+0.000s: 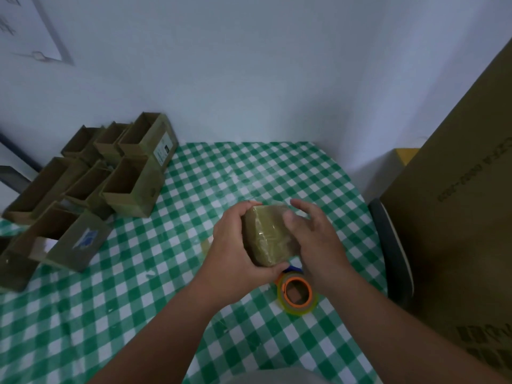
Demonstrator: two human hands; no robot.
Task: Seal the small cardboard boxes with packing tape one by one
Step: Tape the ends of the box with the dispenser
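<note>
A small closed cardboard box (266, 235) with shiny clear tape across its top is held above the table's middle. My left hand (235, 250) grips its left side, thumb under the near corner and fingers curled over the far edge. My right hand (313, 239) lies on the box's right side with the thumb pressing the taped top and the fingers spread loosely. A roll of clear packing tape (297, 293) with an orange core lies on the table just below my hands; a blue item beside it is mostly hidden.
Several open empty cardboard boxes (83, 187) are clustered at the table's left. The table wears a green-and-white checked cloth (138, 314). A large cardboard carton (457, 203) stands at the right, with a dark chair back (390, 250) against it. A white wall is behind.
</note>
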